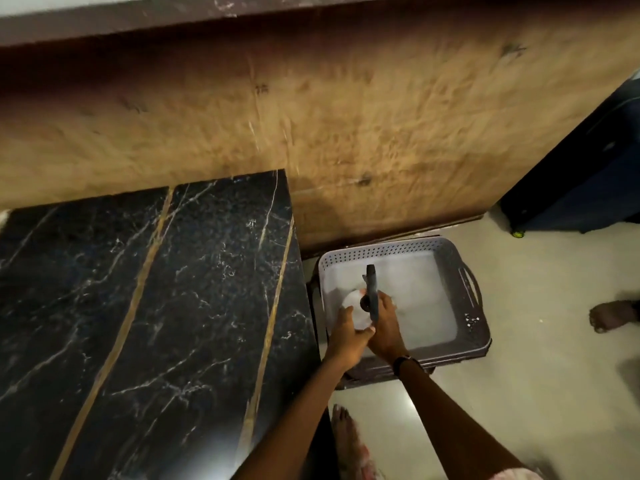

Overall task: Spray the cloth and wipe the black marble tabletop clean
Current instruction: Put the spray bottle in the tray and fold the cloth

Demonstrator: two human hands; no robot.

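Both hands meet over a grey plastic basket [460,258] that sits on the floor [519,393] just right of the bench [156,289]. The right hand [386,327] curls round the dark spray bottle [372,292], whose narrow head stands upright above the knuckles; its body is mostly covered by the fingers. The left hand [346,336] grips a white cloth [355,306] bunched into a rounded wad, held against the bottle's left side, thumb tip touching the right hand. Motion blur softens both, so I cannot tell where the nozzle points.

The basket is rectangular with rounded corners, a perforated rim and a cut-out handle on its right end; its pale inside is smooth and hazy. The bench top is glossy black marble veined in white, crossed by thin gold inlay strips running diagonally; its left and near edges are cut off by the frame. Behind it rises a rough, mottled tan wall [381,116].

A dark band [403,361] circles the right wrist. A bare foot [344,434] shows below the arms, and another foot [611,315] enters at the right edge. A dark blue suitcase [588,174] stands far right, partly cropped.
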